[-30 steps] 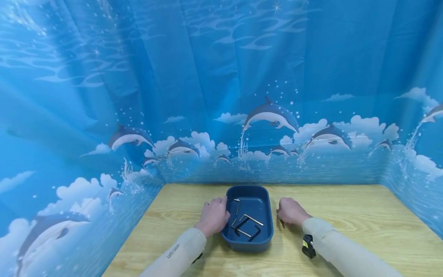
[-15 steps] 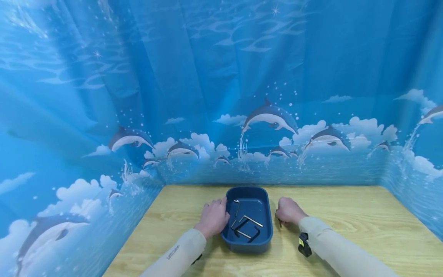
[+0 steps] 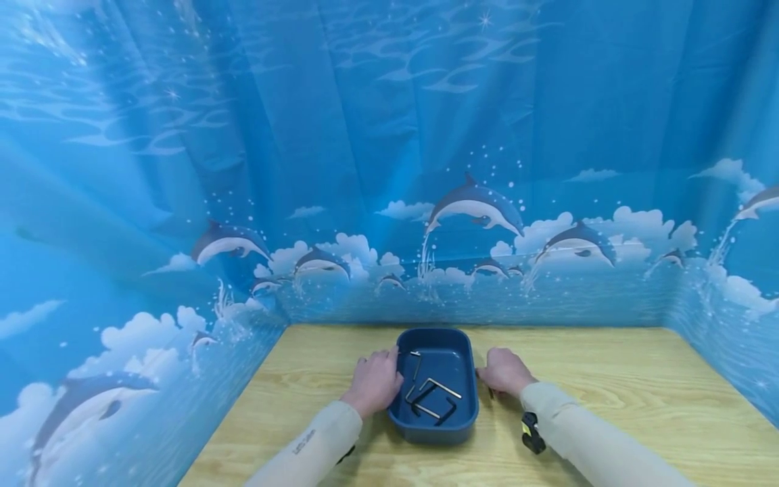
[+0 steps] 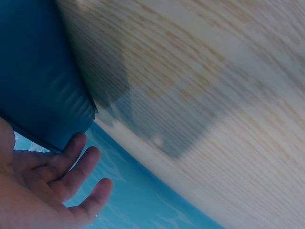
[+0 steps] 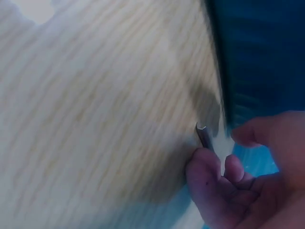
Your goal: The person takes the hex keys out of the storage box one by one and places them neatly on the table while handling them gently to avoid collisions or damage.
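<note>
A dark blue plastic bin stands on the wooden table. Several L-shaped hex keys, some shiny metal and some black, lie loose on its floor. My left hand grips the bin's left rim; in the left wrist view its fingers sit by the outer wall. Beside the right wall, low over the table, my right hand holds another hex key in its curled fingers, with one metal end poking out. One digit of that hand reaches out to the bin's wall; contact cannot be told. Most of this key is hidden.
Pale wood tabletop spreads out on both sides of the bin. A blue curtain printed with dolphins closes off the back and sides. A black strap device sits on the right wrist.
My right hand has slid slightly left, closer to the bin's right wall, and a digit now stretches toward it. The left hand and the keys inside stay put.
</note>
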Demonstrator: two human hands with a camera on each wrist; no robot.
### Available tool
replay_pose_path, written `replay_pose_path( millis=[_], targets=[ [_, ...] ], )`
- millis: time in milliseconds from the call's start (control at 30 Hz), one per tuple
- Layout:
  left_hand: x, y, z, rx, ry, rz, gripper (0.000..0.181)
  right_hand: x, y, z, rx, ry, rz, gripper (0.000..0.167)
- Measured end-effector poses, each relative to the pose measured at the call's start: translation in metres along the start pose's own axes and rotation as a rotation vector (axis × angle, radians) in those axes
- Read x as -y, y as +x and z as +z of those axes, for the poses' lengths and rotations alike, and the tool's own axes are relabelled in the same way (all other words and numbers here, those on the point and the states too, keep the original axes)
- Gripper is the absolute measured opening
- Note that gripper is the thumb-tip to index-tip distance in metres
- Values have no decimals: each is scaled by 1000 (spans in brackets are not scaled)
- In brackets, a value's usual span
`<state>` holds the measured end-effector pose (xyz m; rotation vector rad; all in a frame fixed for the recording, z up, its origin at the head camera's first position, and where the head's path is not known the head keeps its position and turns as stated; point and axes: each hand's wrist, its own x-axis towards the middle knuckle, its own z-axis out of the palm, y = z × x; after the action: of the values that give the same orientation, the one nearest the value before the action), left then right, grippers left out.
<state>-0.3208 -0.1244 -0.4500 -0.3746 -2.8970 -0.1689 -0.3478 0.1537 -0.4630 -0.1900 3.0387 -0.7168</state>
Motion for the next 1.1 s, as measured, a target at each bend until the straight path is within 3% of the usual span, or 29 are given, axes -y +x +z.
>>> replay_pose_path(
  millis=[333, 733, 967, 1100],
  targets=[
    [1, 1, 0, -7, 3, 2, 52, 20, -9, -27, 13, -139, -73, 36],
    [2, 0, -1, -4, 23, -4, 52, 69, 1, -58, -25, -160, -168, 44],
    [1, 0, -1, -23, 34, 9, 52, 100, 6, -53, 77, -186, -191, 42],
    [-1, 0, 0, -12, 35, 4, 52, 112, 11, -46, 135, -213, -209, 30]
  ],
)
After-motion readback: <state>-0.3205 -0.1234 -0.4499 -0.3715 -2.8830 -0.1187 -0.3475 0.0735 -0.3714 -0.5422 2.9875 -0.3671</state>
